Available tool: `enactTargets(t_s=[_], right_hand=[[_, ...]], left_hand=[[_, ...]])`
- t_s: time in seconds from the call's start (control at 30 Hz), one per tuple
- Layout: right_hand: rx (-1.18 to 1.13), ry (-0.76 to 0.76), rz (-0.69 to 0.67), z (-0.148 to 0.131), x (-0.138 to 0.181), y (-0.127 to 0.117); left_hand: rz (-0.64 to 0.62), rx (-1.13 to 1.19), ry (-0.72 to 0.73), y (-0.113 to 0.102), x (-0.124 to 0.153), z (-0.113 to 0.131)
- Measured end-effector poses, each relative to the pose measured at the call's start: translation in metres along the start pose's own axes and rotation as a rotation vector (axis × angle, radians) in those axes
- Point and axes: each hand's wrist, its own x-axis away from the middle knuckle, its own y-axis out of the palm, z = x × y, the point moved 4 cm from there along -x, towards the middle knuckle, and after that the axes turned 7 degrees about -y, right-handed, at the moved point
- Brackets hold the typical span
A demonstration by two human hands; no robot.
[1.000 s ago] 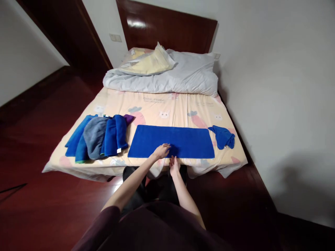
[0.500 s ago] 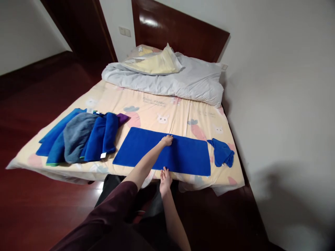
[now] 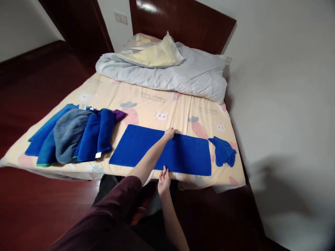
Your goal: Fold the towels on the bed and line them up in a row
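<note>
A long blue towel [image 3: 136,146] lies flat near the foot of the bed. My left hand [image 3: 169,133] reaches across it and rests on its far edge at the middle, fingers curled down onto the cloth. My right hand [image 3: 163,180] is at the towel's near edge, fingers up and touching that edge. Whether either hand pinches the cloth is not clear.
A row of folded blue and grey towels [image 3: 70,136] lies left of the flat one. A crumpled blue cloth [image 3: 223,151] sits to its right. A grey duvet [image 3: 167,71] and pillow lie at the head of the bed [image 3: 146,108]. A white wall stands on the right.
My left hand has slid from the towel's near edge across to its far edge. The right hand stays at the near edge. My view has shifted closer and leftwards.
</note>
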Motion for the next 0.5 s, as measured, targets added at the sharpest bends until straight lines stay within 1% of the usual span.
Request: enactTargets(t_s=[0.07, 0.13, 0.23, 0.3, 0.37, 0.5], right_hand=[[0.014, 0.010, -0.002, 0.000, 0.001, 0.000], [0.071, -0.024, -0.040, -0.002, 0.002, 0.002], [0.163, -0.142, -0.177, -0.007, 0.006, 0.007], [0.181, -0.205, -0.247, -0.008, 0.010, 0.008], [0.151, -0.209, -0.237, -0.006, 0.013, 0.005], [0.084, -0.146, -0.112, -0.002, 0.021, -0.002]], left_hand=[[-0.008, 0.011, -0.024, -0.002, 0.000, 0.001], [-0.007, 0.027, -0.053, -0.005, 0.000, 0.001], [0.010, 0.056, -0.075, -0.013, 0.004, 0.001], [0.030, 0.078, -0.069, -0.021, 0.010, 0.002], [0.059, 0.102, -0.054, -0.029, 0.017, 0.004], [0.116, 0.143, -0.020, -0.046, 0.034, 0.010]])
